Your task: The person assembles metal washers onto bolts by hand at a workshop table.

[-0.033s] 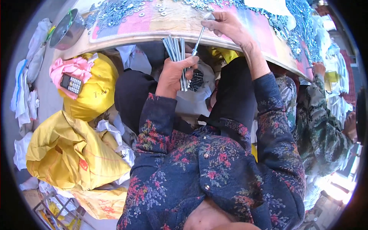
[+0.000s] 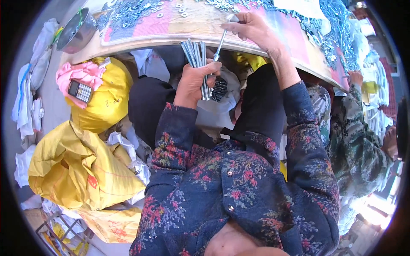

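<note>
Head view: Grips a bundle of slim metal rods (image 2: 196,53) in the left hand (image 2: 198,77), fingers closed firmly around the middle, above the lap and just in front of the table (image 2: 92,53). Pinches the upper end of a single metal rod (image 2: 221,42) between thumb and fingers of the right hand (image 2: 256,33), over the table's front edge. Slants down toward the left thumb, with a wider collar near the lower end; cannot tell whether touching the thumb or just above.

Shows loose flat washers (image 2: 128,19) strewn across a striped mat (image 2: 149,29) on the table, beside a metal bowl (image 2: 81,36) at the left corner and a heap of small metal fasteners (image 2: 335,36) at the right. Includes, between the knees, a white bag (image 2: 230,96) with dark metal pieces (image 2: 219,89) inside. Features to the left a full yellow sack (image 2: 106,102), topped with a pink cloth (image 2: 87,72) and a keypad phone (image 2: 80,91), near a crumpled yellow sack (image 2: 85,170). Captures at far right a co-worker in camouflage (image 2: 356,136), one hand at the table's edge.
</note>
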Motion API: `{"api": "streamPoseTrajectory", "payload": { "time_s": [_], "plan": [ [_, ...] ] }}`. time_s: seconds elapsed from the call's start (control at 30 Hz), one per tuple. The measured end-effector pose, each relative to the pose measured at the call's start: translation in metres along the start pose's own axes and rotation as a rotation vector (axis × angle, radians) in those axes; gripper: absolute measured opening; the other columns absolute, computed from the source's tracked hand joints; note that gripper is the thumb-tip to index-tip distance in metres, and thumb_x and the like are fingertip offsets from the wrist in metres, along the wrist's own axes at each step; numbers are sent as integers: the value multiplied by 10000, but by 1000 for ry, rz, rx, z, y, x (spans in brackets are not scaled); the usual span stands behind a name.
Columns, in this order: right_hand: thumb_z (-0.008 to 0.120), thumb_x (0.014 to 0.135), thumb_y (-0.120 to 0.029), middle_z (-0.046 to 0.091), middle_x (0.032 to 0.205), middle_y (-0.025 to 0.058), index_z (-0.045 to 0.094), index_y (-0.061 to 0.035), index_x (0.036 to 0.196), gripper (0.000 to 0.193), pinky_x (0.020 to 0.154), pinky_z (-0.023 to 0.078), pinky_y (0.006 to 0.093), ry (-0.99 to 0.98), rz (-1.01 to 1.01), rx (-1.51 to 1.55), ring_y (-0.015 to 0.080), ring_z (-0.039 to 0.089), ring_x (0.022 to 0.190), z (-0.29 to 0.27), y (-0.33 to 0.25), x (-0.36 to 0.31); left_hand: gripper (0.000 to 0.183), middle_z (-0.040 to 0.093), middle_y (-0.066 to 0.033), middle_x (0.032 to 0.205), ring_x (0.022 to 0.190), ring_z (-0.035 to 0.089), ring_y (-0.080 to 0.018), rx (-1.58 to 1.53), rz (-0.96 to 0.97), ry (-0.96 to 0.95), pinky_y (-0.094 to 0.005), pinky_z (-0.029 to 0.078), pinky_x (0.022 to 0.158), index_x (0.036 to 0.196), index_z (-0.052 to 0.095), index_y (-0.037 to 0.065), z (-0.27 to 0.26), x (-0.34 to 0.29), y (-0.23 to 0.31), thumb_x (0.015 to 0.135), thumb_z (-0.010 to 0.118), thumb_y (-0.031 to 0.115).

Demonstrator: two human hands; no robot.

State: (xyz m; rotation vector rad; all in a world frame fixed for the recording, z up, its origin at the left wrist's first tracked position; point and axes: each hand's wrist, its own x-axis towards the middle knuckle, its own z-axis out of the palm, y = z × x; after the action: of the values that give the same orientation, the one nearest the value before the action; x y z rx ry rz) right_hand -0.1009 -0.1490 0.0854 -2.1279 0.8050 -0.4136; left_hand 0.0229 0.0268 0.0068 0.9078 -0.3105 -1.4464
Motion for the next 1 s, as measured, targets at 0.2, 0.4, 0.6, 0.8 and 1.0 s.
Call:
{"api": "streamPoseTrajectory", "payload": {
  "time_s": [0.2,0.4,0.6,0.8,1.0],
  "plan": [
    [604,898,-370,689,814,148,674,-3,893,373,682,499,392,283,-170,-292,314,654,739,58,-13,-27,169,626,-96,713,505,540,-104,-201,134,95,-197,396,401,909,616,-26,-13,-2,11,767,709,-24],
    [583,830,-230,637,952,124,668,-84,804,171,848,457,488,474,-362,-682,334,603,875,101,-32,-46,126,635,-93,766,490,517,-95,-301,189,181,-220,412,448,919,616,-4,-5,3,8,824,690,33],
    [651,646,-68,644,1029,108,655,-19,970,328,815,508,394,484,-873,-431,288,599,973,131,-104,-80,125,592,-58,695,488,529,-114,-263,171,228,-248,397,412,899,618,-13,-12,-9,16,798,689,10],
    [592,700,-40,649,1071,151,656,-6,937,248,955,463,470,343,-715,-409,315,617,999,142,-87,-81,113,624,-75,768,608,571,-129,-268,185,314,-272,462,532,927,633,8,-2,-7,17,818,657,26],
    [642,732,-144,637,996,157,652,-24,975,271,833,490,435,530,-471,-728,352,598,950,106,-36,-32,158,650,-107,864,685,627,-138,-281,190,-26,-256,502,550,1001,610,-5,-35,-1,8,848,635,20]
  ]
}}
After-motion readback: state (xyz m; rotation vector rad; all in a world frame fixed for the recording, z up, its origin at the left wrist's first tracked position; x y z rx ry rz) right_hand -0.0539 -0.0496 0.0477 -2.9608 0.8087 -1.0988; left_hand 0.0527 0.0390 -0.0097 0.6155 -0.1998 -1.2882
